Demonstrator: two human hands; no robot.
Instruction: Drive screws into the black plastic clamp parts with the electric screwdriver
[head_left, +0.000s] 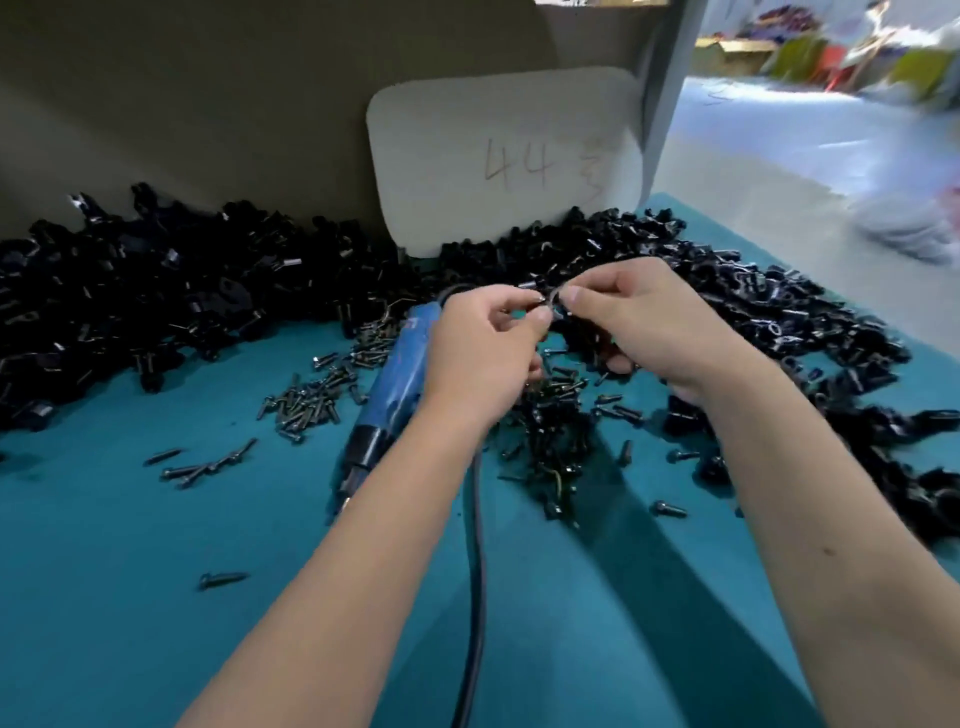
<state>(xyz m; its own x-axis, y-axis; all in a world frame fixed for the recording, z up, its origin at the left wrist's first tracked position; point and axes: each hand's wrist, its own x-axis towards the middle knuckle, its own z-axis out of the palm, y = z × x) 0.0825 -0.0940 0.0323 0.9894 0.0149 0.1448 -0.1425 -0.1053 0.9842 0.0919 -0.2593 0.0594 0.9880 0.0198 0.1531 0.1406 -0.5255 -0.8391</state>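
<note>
Nothing here sits in a bin or tray: the black clamp parts (156, 296) lie heaped loose on the teal table (130, 597), in a long bank along the back that curves down my right side, and the screws (306, 402) are scattered bare on the cloth in front of them, with a denser dark cluster just below my hands.

My left hand (483, 358) and right hand (660, 332) meet above that cluster. Both pinch one small clamp part (555, 307) between thumb and forefinger, fingertips closed on it from either side. The piece is mostly covered by my fingers and blurred, so I cannot tell whether a screw is already in it.

The blue electric screwdriver (397, 374) lies on the table just beside my left hand, partly hidden under my wrist, its black tip toward me; its cable (477, 582) runs down between my forearms and off the bottom edge.

A white card (498, 156) marked "44" leans on the brown board (182, 104) behind the heap. The table's right edge drops to a blurred floor. Open cloth lies near me on the left.
</note>
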